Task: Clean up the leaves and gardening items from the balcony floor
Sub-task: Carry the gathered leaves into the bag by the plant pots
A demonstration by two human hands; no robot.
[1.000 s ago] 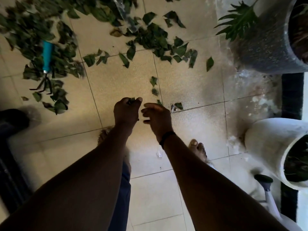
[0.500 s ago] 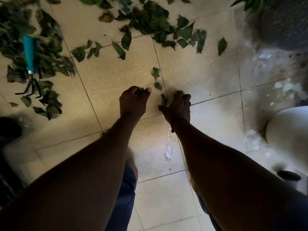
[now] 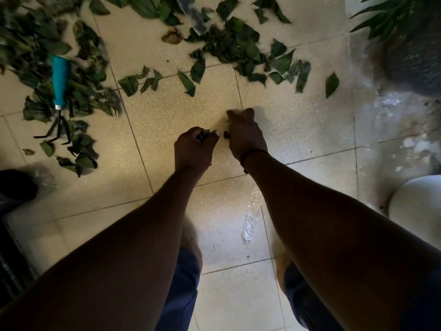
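Green leaves lie scattered over the beige tiled floor, in a thick heap at the far left [image 3: 35,48] and in a band at the far middle [image 3: 236,51]. A hand rake with a teal handle [image 3: 59,80] and black prongs rests on the left heap. My left hand [image 3: 193,149] grips a small bunch of leaves between its curled fingers and thumb. Just to its right, my right hand [image 3: 243,134] is down at the floor with its fingers curled over small leaves; a leaf tip shows at its left edge.
A crumpled clear plastic scrap [image 3: 249,223] lies on the tiles between my forearms. A dark speckled planter [image 3: 415,58] with a green plant stands far right, a white pot [image 3: 415,204] near right. A dark object [image 3: 14,187] sits at the left edge.
My right hand moved forward over the small leaves near the tile joint and curled onto them; those leaves no longer show on the floor. My left hand kept its bunch.
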